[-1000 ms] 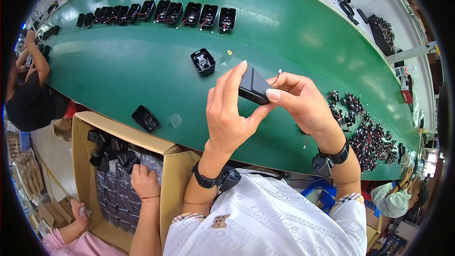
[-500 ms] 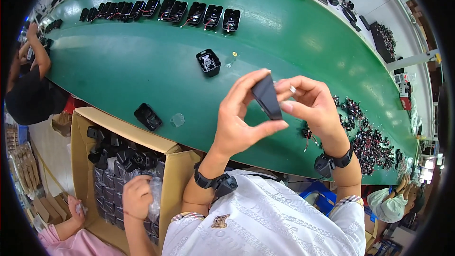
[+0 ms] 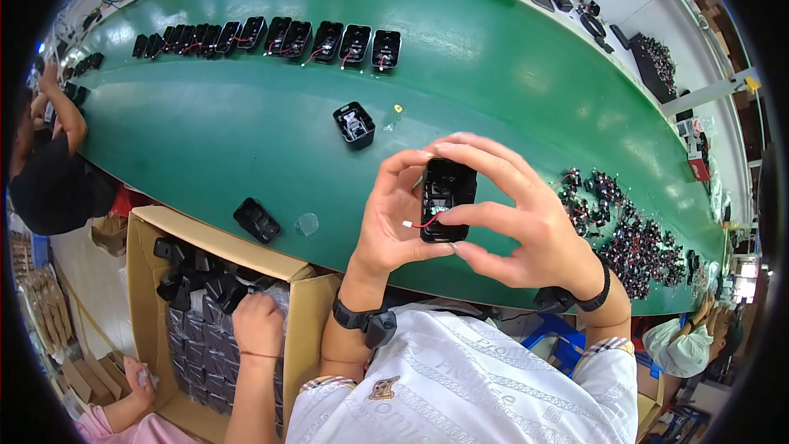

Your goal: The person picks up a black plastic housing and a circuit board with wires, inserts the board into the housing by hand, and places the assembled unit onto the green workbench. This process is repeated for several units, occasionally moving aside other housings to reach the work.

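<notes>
Above the table's near edge, my left hand (image 3: 388,218) grips a small black plastic housing (image 3: 450,177) by its left side, the open inside facing up. My right hand (image 3: 522,218) curves round the opposite side. One right fingertip presses inside at a small wired part, partly hidden, whose red wire (image 3: 423,223) runs out over the left rim to a white connector (image 3: 408,224). Farther off stands a deeper black housing (image 3: 354,126) with a light-coloured part inside. Nearer the box lies another black housing (image 3: 256,220), beside a clear round piece of plastic (image 3: 306,224).
Black housings with red wires (image 3: 327,41) line the far side of the green table (image 3: 493,82). Wired parts (image 3: 641,255) are heaped at right. A cardboard box (image 3: 222,238) holds wrapped black pieces; a co-worker's hand (image 3: 258,325) reaches into it. Other people work at both ends.
The housing has turned from edge-on to show its inside and moved slightly down-left. My right hand has closed round it, a finger inside. The co-worker's hand has shifted over the box.
</notes>
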A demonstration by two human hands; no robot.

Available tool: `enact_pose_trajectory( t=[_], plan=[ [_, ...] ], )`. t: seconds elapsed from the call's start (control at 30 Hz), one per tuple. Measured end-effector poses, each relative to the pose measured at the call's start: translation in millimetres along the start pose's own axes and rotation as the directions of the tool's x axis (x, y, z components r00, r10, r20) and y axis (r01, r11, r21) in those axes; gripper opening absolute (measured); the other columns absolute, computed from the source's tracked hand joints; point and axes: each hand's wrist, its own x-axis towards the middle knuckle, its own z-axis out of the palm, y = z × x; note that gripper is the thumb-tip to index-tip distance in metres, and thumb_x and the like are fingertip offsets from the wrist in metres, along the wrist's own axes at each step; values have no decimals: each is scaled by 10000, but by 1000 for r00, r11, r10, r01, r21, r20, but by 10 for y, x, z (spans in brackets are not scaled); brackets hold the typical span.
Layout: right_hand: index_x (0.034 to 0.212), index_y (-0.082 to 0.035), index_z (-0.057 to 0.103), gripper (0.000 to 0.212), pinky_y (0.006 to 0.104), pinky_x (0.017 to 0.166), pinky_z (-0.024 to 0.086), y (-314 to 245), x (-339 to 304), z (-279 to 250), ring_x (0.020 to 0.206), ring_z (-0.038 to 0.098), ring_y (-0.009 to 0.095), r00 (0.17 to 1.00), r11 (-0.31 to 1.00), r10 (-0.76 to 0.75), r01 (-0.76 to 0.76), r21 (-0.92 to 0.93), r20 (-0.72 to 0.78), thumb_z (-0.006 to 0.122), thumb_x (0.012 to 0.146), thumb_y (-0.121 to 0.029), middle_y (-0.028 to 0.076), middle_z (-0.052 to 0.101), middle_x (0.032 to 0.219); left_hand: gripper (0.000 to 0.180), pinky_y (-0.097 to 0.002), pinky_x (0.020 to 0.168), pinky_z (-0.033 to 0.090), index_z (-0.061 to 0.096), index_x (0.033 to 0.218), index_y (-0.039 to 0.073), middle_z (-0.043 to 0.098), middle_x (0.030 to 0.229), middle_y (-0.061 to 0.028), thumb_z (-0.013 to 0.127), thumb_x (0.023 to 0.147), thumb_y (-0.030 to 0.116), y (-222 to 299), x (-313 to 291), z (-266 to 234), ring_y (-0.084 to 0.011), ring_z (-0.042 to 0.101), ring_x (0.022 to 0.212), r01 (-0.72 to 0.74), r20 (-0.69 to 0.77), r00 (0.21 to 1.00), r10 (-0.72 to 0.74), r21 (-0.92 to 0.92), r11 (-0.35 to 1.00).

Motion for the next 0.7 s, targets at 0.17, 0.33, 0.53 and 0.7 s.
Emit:
enact_pose_trajectory(
  t=[0.17,0.33,0.53,0.7],
  plan=[
    [1027,-71,717,370,475,1017,522,80,0,64,1278,591,416,1000,998,3,-3,-70,-2,864,689,-103,210,545,1460,969,-436,1165,408,380,1493,109,254,1660,-203,892,680,-18,20,86,-43,-295,434,1433,30,10,999,-30,-4,1000],
    [1057,-60,613,439,445,975,537,699,313,79,1193,642,400,996,991,25,-36,-129,-84,868,709,-144,202,619,1380,845,-428,1102,437,419,1499,72,405,1576,-160,853,774,75,113,103,-116,-276,510,1358,18,-243,948,204,685,728],
    [1173,-27,560,558,437,935,517,1985,856,396,1060,647,381,972,949,177,-211,-235,-157,865,736,-192,143,661,1102,790,-525,1146,365,447,1457,44,443,1489,-234,829,775,156,277,281,-599,-432,419,1386,285,-236,880,412,956,-63],
    [1156,-29,548,551,447,935,515,2262,1026,584,1086,633,387,966,946,223,-247,-208,-133,864,742,-209,152,661,1131,876,-533,1151,364,450,1474,69,440,1511,-230,885,731,232,59,270,-833,-450,413,1390,299,-259,928,266,946,-123]
  ],
)
